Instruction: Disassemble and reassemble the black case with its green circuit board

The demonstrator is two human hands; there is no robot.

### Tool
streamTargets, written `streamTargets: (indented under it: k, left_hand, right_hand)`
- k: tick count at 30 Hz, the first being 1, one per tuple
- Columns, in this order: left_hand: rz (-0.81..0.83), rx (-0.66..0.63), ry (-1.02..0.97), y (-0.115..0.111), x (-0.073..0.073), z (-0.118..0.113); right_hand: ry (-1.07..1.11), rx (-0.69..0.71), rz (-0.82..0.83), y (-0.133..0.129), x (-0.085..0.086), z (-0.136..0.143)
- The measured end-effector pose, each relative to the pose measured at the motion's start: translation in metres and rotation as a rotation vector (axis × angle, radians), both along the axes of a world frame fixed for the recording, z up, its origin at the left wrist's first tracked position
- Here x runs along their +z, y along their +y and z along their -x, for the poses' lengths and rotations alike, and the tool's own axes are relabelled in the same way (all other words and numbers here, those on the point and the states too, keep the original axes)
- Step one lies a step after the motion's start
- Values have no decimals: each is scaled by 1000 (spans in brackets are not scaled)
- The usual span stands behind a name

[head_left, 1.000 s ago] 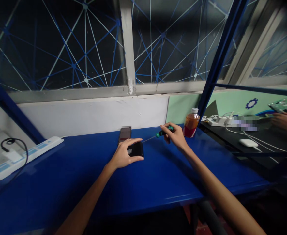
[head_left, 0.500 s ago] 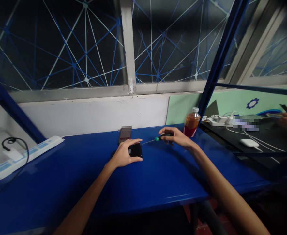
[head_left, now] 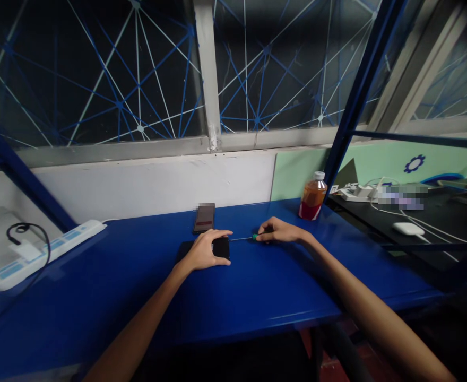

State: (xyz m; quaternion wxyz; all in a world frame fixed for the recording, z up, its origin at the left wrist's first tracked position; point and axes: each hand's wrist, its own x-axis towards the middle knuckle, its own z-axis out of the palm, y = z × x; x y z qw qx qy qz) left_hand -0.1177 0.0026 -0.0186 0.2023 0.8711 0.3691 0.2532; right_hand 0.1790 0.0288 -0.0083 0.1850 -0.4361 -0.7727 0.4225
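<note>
My left hand (head_left: 206, 252) grips a flat black box-shaped device (head_left: 221, 248) on the blue table, thumb along its near edge and fingers over the far one. Part of the device is hidden under the palm. In my right hand (head_left: 278, 231) is a screwdriver (head_left: 254, 237) with a green collar and a thin metal shaft. The shaft lies nearly level and points left, its tip at the right-hand end of the device. Whether the tip sits in a screw is too small to tell. Just behind my left hand lies a dark phone (head_left: 205, 217).
A bottle of amber drink (head_left: 313, 195) stands at the table's back right. On the left lies a white power strip (head_left: 46, 254) with a black cable. Blue frame posts (head_left: 353, 106) rise at both sides. A black desk (head_left: 428, 228) to the right holds cables and a white charger (head_left: 408, 229).
My right hand has come down and slightly left, and the screwdriver is now more level. The device lies flatter under my left hand. A person's hand at far right has mostly left view.
</note>
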Motion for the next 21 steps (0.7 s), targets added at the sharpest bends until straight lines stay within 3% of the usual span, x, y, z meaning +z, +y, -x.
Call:
streamTargets:
  k: [10, 21]
  left_hand:
    - [-56, 0, 43, -1, -1, -1]
    - [-88, 9, 86, -4, 0, -3]
  right_hand:
    - [-100, -34, -279, 2, -12, 10]
    - [-147, -34, -356, -5, -7, 13]
